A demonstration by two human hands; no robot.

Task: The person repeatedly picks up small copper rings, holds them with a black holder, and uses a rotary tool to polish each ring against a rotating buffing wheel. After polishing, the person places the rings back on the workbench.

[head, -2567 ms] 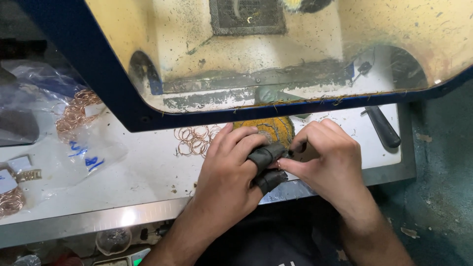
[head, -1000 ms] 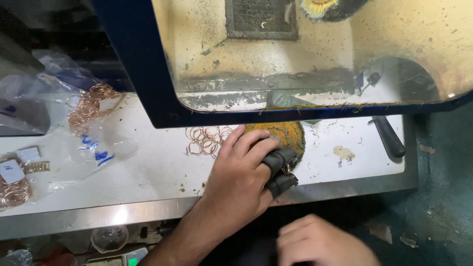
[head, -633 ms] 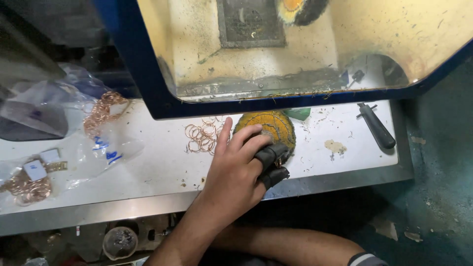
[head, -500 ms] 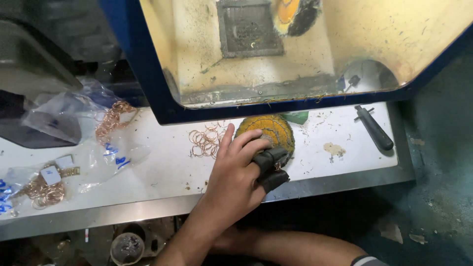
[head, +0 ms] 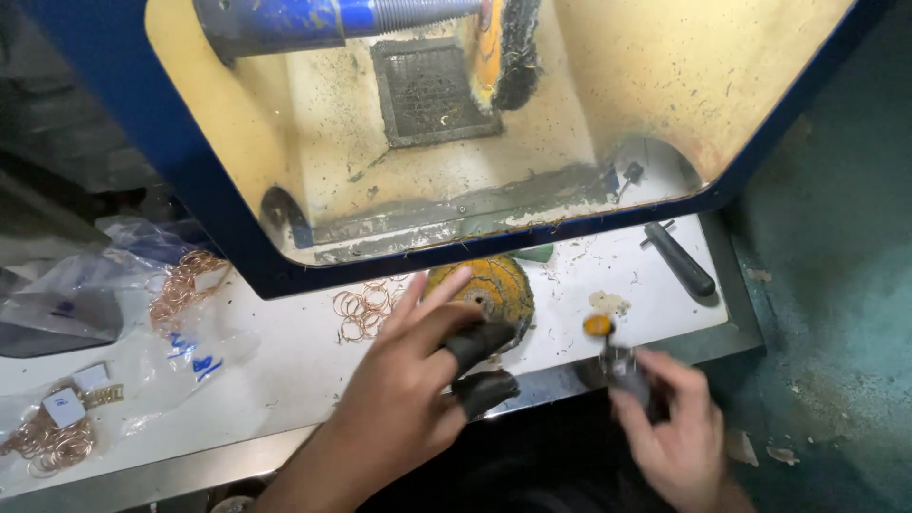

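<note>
My left hand (head: 418, 380) rests at the front edge of the white bench (head: 285, 361), fingers spread, with black finger covers on two fingertips; it holds nothing and lies just in front of a round yellow buffing wheel (head: 489, 290). My right hand (head: 665, 427) is low at the bench's front edge, blurred, closed around a small dark tool with an orange tip (head: 600, 328). A loose pile of copper-coloured rings (head: 361, 309) lies left of the buffing wheel.
A blue-framed polishing hood (head: 475, 142) with a spindle and mounted wheel stands behind the bench. A black-handled tool (head: 679, 258) lies at the right. Clear bags with copper rings (head: 180, 285) and tagged rings (head: 57, 432) lie at the left.
My right hand left the left hand, dropped below the bench out of view, and now has come back up at the right holding a small tool. The left hand stayed put.
</note>
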